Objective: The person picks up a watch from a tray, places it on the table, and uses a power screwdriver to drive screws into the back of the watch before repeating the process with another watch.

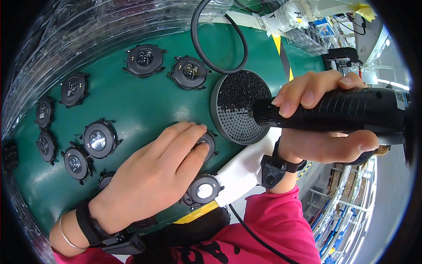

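Observation:
My right hand is closed round a black electric screwdriver, held level. Its tip points left, over a round grey screw tray with a dimpled floor. Small black screws heap in the tray's far half; whether the bit touches one is too small to tell. My left hand has its fingers and thumb bent over a round black watch case, gripping it on the green mat and hiding most of it. Close by the left fingers lies another watch case, its back shining under the light.
Several more watch cases lie back up on the green mat, including one beside the tray. Clear plastic trays are stacked at far left. A black cable loop hangs behind the screw tray. Yellow-black tape runs at right.

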`<state>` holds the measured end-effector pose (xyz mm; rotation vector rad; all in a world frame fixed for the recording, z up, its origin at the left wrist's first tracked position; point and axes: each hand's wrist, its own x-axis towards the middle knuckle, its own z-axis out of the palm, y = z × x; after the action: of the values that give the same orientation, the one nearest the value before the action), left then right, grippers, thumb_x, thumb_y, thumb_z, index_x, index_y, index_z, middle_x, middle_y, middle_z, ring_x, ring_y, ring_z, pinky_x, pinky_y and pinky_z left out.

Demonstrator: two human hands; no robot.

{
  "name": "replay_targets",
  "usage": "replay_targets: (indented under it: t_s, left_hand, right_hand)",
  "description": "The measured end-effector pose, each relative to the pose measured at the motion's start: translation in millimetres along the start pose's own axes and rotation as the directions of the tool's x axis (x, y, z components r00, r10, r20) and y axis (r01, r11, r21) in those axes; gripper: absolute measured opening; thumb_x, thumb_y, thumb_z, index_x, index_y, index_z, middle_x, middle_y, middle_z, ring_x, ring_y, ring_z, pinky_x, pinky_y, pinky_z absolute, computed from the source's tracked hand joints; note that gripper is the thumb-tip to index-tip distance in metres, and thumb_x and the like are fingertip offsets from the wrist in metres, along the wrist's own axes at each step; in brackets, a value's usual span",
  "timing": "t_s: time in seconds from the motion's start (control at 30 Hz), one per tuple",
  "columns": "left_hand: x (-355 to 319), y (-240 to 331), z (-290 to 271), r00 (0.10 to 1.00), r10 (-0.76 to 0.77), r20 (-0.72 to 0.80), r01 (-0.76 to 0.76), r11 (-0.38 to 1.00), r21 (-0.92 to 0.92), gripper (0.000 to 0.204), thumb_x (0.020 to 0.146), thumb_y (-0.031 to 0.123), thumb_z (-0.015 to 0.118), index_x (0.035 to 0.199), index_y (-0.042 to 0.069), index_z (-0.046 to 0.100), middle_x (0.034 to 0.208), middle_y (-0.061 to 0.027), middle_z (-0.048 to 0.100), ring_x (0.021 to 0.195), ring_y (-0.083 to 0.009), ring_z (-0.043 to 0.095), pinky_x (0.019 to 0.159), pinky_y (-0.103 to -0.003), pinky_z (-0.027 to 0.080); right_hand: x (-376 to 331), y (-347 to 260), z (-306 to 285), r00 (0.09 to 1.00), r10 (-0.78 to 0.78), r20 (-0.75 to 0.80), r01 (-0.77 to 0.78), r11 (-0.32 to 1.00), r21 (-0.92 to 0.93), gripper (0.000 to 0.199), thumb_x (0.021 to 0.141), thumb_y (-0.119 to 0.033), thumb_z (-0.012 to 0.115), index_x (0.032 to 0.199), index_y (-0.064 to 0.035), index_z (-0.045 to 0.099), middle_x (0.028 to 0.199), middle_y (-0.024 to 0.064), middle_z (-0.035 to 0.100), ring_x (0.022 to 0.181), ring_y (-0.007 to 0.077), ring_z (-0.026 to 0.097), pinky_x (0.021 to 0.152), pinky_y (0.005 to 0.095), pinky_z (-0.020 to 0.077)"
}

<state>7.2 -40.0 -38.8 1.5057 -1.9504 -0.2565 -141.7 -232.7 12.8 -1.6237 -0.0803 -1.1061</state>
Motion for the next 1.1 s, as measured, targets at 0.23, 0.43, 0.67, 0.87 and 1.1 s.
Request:
replay_targets:
  t_s: [0.23, 0.43, 0.67, 0.87, 1.1]
  left_hand:
    - [0, 1, 3, 1.000, 0.016, -0.022, -0.015, 1.000, 0.025, 0.026, 0.084, 0.007, 0.065, 0.106, -0.007, 0.063, 0.120, -0.0186, 0.061, 0.113, -0.0303, 0.059, 0.089, -0.035, 0.057]
    - [1, -1, 5, 0.999, 0.031, -0.038, -0.029, 0.999, 0.039, 0.025, 0.084, 0.007, 0.066, 0.104, -0.007, 0.065, 0.118, -0.0182, 0.062, 0.112, -0.0293, 0.059, 0.090, -0.034, 0.056]
    - [-1, -1, 6, 0.998, 0.049, -0.039, -0.046, 0.996, 0.073, 0.028, 0.080, 0.007, 0.066, 0.104, -0.006, 0.067, 0.118, -0.0174, 0.063, 0.113, -0.0285, 0.059, 0.093, -0.032, 0.056]
    - [-3, 1, 9, 0.999, -0.010, -0.048, 0.010, 1.000, -0.001, 0.034, 0.077, 0.003, 0.065, 0.110, -0.004, 0.066, 0.130, -0.0163, 0.059, 0.115, -0.0346, 0.060, 0.086, -0.038, 0.058]
    - [-3, 1, 5, 0.999, -0.016, -0.044, 0.016, 1.000, -0.007, 0.034, 0.077, 0.004, 0.065, 0.110, -0.003, 0.066, 0.129, -0.0169, 0.059, 0.114, -0.0351, 0.060, 0.087, -0.039, 0.058]
  right_hand:
    - [0, -4, 0, 1.000, -0.022, 0.022, 0.022, 1.000, -0.018, 0.080, 0.084, -0.078, 0.054, 0.116, -0.0046, 0.049, 0.079, 0.0116, 0.055, 0.051, 0.0238, 0.056, 0.046, 0.0382, 0.0489]
    - [-2, -20, 11, 0.994, -0.101, -0.053, 0.107, 0.983, 0.146, 0.079, 0.085, -0.073, 0.061, 0.115, -0.0006, 0.046, 0.081, 0.0117, 0.057, 0.051, 0.0203, 0.056, 0.043, 0.0340, 0.0498]
    - [4, -17, 21, 0.959, -0.076, 0.273, 0.069, 0.997, 0.037, 0.081, 0.085, -0.068, 0.066, 0.119, 0.0015, 0.042, 0.084, 0.0123, 0.057, 0.052, 0.0210, 0.058, 0.044, 0.0339, 0.0525]
    - [-5, -16, 26, 0.966, -0.021, 0.257, 0.011, 0.999, 0.042, 0.081, 0.085, -0.067, 0.068, 0.121, 0.0012, 0.041, 0.085, 0.0129, 0.058, 0.053, 0.0218, 0.059, 0.044, 0.0343, 0.0529]
    - [7, -18, 34, 0.890, 0.048, 0.454, -0.069, 0.997, 0.030, 0.080, 0.085, -0.066, 0.068, 0.125, -0.0015, 0.041, 0.082, 0.0119, 0.058, 0.053, 0.0221, 0.059, 0.044, 0.0355, 0.0526]
